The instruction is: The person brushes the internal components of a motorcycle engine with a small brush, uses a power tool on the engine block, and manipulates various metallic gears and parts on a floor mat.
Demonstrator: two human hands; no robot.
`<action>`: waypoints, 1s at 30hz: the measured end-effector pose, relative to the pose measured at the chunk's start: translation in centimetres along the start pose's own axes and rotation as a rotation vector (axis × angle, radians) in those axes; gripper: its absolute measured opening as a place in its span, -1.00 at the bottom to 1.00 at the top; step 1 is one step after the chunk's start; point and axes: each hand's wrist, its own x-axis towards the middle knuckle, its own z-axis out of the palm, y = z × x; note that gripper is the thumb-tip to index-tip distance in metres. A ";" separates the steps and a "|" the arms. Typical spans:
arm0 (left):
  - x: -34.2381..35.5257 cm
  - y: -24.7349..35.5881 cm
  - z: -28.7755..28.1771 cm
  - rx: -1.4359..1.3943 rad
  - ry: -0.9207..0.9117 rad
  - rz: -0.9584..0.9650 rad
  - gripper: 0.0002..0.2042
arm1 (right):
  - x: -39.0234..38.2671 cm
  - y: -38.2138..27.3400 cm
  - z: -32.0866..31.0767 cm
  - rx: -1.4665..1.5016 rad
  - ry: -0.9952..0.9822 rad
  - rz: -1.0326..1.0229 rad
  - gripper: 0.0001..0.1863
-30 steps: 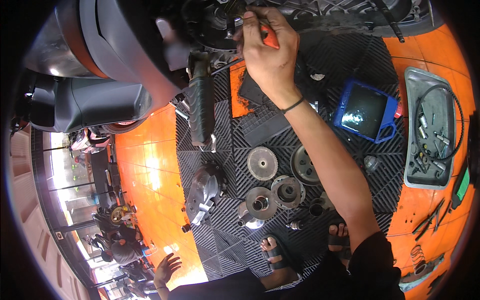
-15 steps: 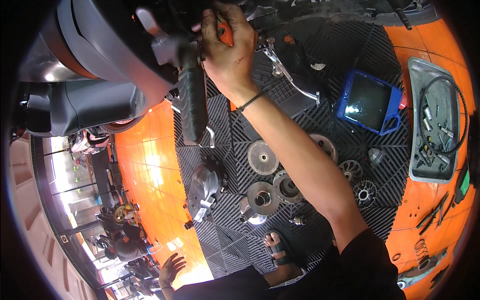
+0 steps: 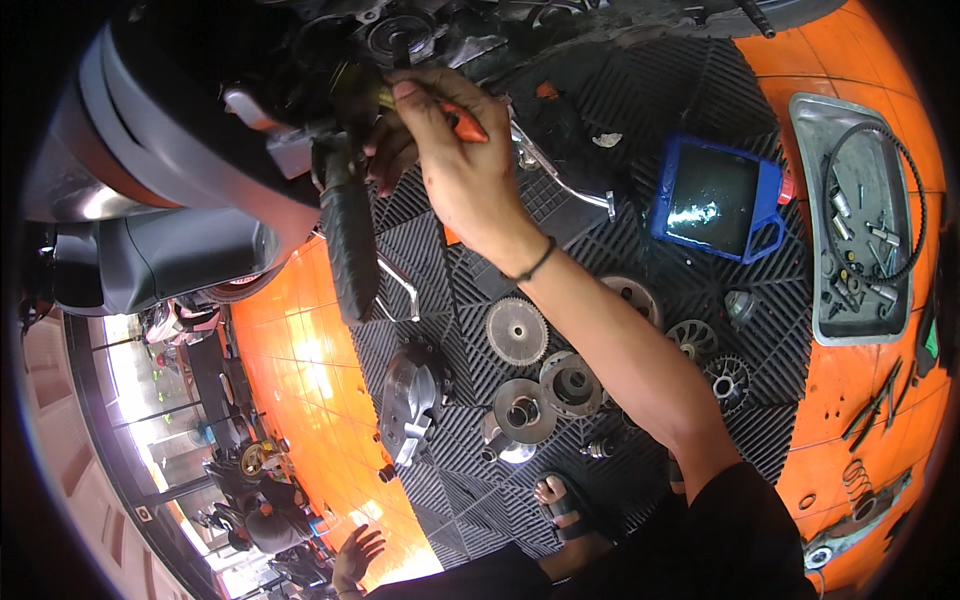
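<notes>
My right hand [image 3: 465, 185] grips an orange-handled tool [image 3: 466, 125], apparently a brush with pale yellow bristles, against the dark, greasy engine casing [image 3: 400, 35] of a scooter; the tool's tip is partly hidden in shadow. Beside that hand hangs a black, ribbed rubber part [image 3: 345, 240], with a metal bracket above it. My left hand [image 3: 355, 555] is low at the left, fingers spread, holding nothing, over the floor's edge near the mat. Below the casing, metal gears [image 3: 517, 328], discs and a cover [image 3: 412, 395] lie on the black mat.
A blue jug [image 3: 715, 195] stands on the mat. A grey tray [image 3: 850, 305] holds sockets, small parts and a belt on the orange floor [image 3: 830, 400], with pliers [image 3: 870, 400] and a spring nearby. The scooter's seat [image 3: 160, 260] juts at left. Another person [image 3: 270, 525] works in the background.
My view has shifted, showing more of the casing's round recess. My right hand, still gripping the orange tool, moved left, then appears slightly lower. My left hand stays open at the lower left.
</notes>
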 end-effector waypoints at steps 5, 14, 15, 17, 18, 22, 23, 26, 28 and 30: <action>0.9 -0.2 -0.5 0.123 -0.042 -0.086 -0.45 | 2.2 0.7 1.7 0.349 0.221 0.067 -0.79; 0.3 0.5 -0.4 0.066 -0.068 -0.057 -0.46 | 2.0 1.5 1.9 0.360 0.295 0.185 -0.76; 0.5 0.9 -0.2 0.097 -0.068 -0.063 -0.46 | 1.9 1.7 1.8 0.328 0.277 0.142 -0.76; 0.8 1.9 0.6 0.058 -0.080 -0.004 -0.46 | 1.2 2.1 1.7 0.269 0.236 0.059 -0.76; 0.9 2.3 1.1 0.036 -0.085 0.028 -0.47 | 1.0 2.2 1.3 0.271 0.219 0.083 -0.77; -0.5 1.3 0.3 0.005 -0.078 0.042 -0.45 | 1.3 -0.1 0.5 0.227 0.175 0.177 -0.80; -0.3 1.2 0.0 0.025 -0.045 -0.008 -0.45 | 2.2 -0.3 1.1 0.168 0.213 0.129 -0.80; -0.1 1.0 -0.1 0.034 -0.090 -0.049 -0.45 | 2.9 0.5 1.2 0.166 0.218 0.065 -0.81; -0.1 1.0 0.6 0.040 -0.002 -0.080 -0.44 | 1.3 0.0 0.6 0.323 0.149 0.149 -0.80; -0.2 0.6 0.3 -0.007 -0.001 -0.054 -0.43 | 1.0 -0.8 -0.1 0.307 0.104 0.172 -0.79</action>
